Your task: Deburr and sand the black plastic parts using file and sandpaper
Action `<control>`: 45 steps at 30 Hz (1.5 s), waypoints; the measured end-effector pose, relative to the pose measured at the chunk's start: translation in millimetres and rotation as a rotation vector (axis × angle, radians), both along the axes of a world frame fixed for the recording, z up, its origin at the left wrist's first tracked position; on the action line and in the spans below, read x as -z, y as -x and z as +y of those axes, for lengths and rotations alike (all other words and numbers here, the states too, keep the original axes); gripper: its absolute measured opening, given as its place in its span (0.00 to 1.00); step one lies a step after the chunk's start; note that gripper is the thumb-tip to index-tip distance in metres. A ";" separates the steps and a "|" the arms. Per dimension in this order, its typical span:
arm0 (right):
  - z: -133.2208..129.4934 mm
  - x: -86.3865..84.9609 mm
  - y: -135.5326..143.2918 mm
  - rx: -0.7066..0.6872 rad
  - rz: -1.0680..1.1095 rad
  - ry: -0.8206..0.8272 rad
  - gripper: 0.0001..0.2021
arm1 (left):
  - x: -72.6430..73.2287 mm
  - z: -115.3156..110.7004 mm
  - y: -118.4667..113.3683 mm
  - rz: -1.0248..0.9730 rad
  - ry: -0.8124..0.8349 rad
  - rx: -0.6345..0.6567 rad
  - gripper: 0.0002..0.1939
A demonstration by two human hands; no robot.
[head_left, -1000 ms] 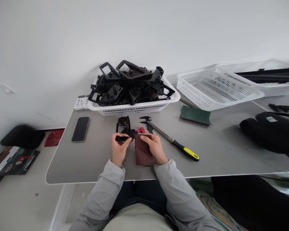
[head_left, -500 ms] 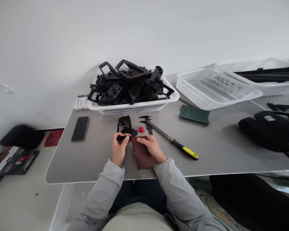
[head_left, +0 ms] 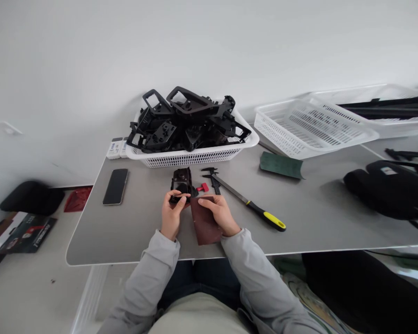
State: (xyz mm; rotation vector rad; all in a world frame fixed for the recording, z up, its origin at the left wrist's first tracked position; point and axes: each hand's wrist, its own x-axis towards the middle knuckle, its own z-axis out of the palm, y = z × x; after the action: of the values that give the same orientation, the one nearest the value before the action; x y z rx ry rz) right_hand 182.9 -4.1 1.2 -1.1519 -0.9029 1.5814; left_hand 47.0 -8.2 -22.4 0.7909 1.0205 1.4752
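Observation:
My left hand (head_left: 171,214) is closed on the near end of a black plastic part (head_left: 183,180), which stands out beyond my fingers. In my right hand (head_left: 221,214) is a sheet of dark red sandpaper (head_left: 205,225), pinched under the thumb and hanging toward me. The sheet's upper left edge is close to my left fingertips; whether it touches the part I cannot tell. Just past my hands lie a small red object (head_left: 202,187) and a black caliper (head_left: 215,182). A file (head_left: 250,203) with a black and yellow handle rests to the right.
A white basket (head_left: 195,160) heaped with black plastic parts (head_left: 191,120) stands behind my hands. On the left lies a phone (head_left: 116,186). Right of the basket are a curled green sheet (head_left: 281,165), another white basket (head_left: 313,125) and a black bag-like item (head_left: 382,190).
The black part tilts slightly differently and sits a little farther right. Both hands keep their holds and have barely moved.

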 end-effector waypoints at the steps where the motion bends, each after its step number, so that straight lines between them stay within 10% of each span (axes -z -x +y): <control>1: -0.1 -0.2 -0.3 0.005 0.008 0.005 0.10 | -0.1 0.1 0.3 -0.003 0.001 0.002 0.18; 13: -0.4 -3.9 -2.5 0.049 0.207 0.078 0.11 | -3.0 0.3 4.1 -0.099 -0.028 0.021 0.18; 20: 13.5 -14.5 -9.1 0.156 0.317 -0.010 0.10 | -7.9 -2.4 6.5 -0.188 -0.063 0.246 0.24; 45: 7.5 -2.1 -0.2 -0.017 -0.162 -0.271 0.12 | -1.7 -1.5 2.4 0.134 -0.126 -0.114 0.30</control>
State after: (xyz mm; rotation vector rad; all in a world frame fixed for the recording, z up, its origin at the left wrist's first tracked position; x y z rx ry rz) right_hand 183.1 3.3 3.3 -1.0908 -1.1965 1.3437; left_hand 44.6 -9.8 -20.8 0.9451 1.0955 1.6132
